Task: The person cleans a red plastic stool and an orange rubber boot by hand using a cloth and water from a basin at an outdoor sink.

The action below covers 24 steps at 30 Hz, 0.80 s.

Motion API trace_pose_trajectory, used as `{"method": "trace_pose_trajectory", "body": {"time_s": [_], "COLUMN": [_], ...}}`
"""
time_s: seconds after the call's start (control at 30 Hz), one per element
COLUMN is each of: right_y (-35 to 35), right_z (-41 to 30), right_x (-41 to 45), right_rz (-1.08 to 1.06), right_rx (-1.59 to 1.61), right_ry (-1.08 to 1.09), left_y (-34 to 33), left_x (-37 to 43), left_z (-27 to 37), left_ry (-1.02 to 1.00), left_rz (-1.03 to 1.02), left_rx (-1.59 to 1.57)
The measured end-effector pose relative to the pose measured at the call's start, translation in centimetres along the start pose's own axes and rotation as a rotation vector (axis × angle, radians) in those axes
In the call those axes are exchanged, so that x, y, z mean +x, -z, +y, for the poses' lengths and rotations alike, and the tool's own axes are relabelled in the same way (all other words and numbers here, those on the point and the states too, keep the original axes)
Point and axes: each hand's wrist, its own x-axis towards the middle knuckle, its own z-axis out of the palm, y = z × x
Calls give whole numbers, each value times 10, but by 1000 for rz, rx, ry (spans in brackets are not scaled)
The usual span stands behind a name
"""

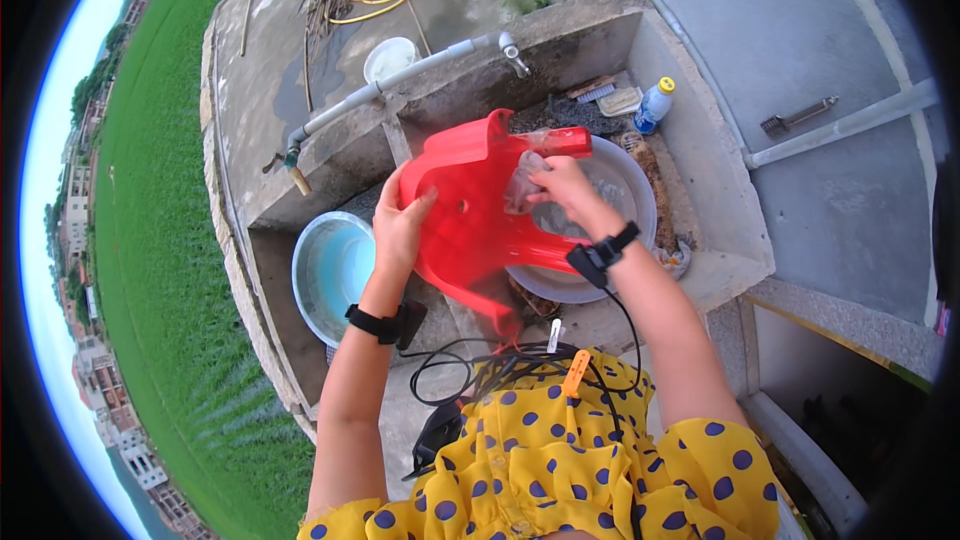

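A red plastic stool or small chair [461, 232] is held tilted on its side over the concrete wash trough, its legs pointing right. My left hand [399, 229] grips its left edge, with the thumb on the flat face. In my right hand [566, 184] is a wet greyish cloth [523, 184], pressed against the stool between its legs. Beneath the legs sits a wide pale plastic basin [634, 191], partly hidden by the stool and my right forearm. A second basin [307, 270], bluish inside, stands by my left wrist.
A grey pipe with a metal tap [513, 56] and another tap [295, 169] crosses the trough's far wall [600, 34]. A yellow-capped bottle [654, 105], a brush [595, 92] and a soap dish [621, 100] lie at the back right. Black cables [450, 367] hang at my waist.
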Motion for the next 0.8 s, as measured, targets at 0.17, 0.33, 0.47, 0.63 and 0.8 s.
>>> {"method": "trace_pose_trajectory", "body": {"time_s": [0.17,0.33,0.47,0.63,0.8], "right_y": [-23,-60,-47,-26,-43], "right_z": [68,45,27,11,-23], "right_x": [57,12,14,19,-13], "right_rz": [352,249,493,204,43], "right_rx": [-614,-860,-886,-815,-634], "right_ry": [216,453,426,287,-115], "left_y": [-18,8,8,1,3], "left_x": [-3,-10,-15,-12,-19], "left_z": [7,3,3,5,6], "left_ry": [13,60,86,92,60], "left_rz": [-47,4,-35,-94,-60], "left_rx": [-85,-94,-150,-215,-143]}}
